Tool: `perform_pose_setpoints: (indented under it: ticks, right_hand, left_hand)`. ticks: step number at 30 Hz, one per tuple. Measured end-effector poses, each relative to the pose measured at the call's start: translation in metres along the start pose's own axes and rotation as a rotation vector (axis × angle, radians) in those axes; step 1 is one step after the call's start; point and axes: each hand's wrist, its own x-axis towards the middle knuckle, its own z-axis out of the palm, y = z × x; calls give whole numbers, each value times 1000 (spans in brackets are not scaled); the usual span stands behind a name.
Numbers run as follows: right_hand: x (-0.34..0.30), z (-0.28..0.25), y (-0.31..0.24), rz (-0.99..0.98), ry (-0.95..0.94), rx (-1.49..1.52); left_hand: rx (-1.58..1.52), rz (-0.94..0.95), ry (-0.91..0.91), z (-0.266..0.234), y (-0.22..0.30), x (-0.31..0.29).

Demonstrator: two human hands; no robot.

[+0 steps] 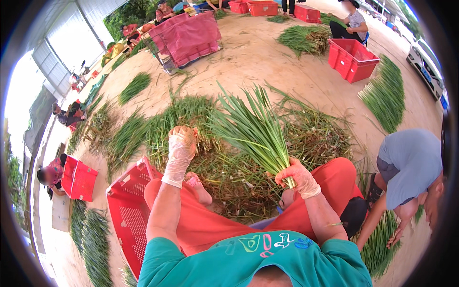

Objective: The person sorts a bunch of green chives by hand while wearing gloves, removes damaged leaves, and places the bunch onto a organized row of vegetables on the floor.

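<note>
My right hand, in a thin see-through glove, is closed around the pale cut ends of a bunch of green chives. The long leaves fan out upward and to the left. Also gloved, my left hand is raised to the left of the bunch with its fingers curled in; what they hold, if anything, is hidden. Below and behind both hands spreads a heap of loose chives and brown trimmings. More untrimmed chives lie just beyond my left hand.
A red perforated crate stands by my left knee. On the right, a bending person reaches to laid-out chives. Farther off are a red crate, a cart with pink cloth, other seated people and a parked car.
</note>
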Motion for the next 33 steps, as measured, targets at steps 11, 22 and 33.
perform_pose_setpoints:
  ticks: [11, 22, 33]
  right_hand:
    - [11, 16, 9, 29, -85, -11]
    - [18, 35, 30, 82, -273, -58]
    - [5, 13, 28, -4, -105, -182]
  left_hand:
    - [-1446, -1355, 315, 26, -1, -7]
    - [-1653, -1747, 466, 32, -32, -32]
    - [-685, -875, -173, -30, 38, -7]
